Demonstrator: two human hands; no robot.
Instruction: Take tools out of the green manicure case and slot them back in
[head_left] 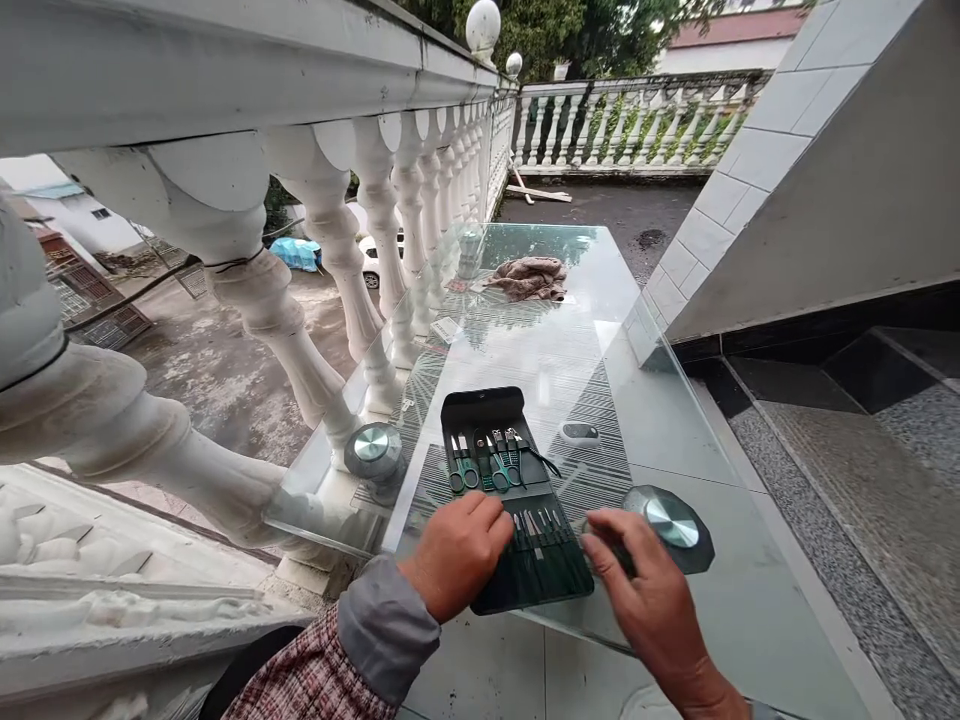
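Observation:
A black manicure set case (532,580) lies unfolded on a glass table. In its upper half sit green-handled scissors (501,478), nail clippers (513,446) and other tools. Several slim metal tools (537,530) are lined up in slots in the lower half. My left hand (461,550) rests over the left edge of the case, its fingers curled closed; what they hold, if anything, is hidden. Just off the right edge is my right hand (652,590), thumb and fingers apart with nothing visible between them.
The glass table (675,440) carries a small grey-and-white oval object (580,432) and a crumpled brown cloth (529,277). Round metal discs (673,523) show at its supports. A white balustrade (300,340) runs along the left; stone steps (862,480) are at the right.

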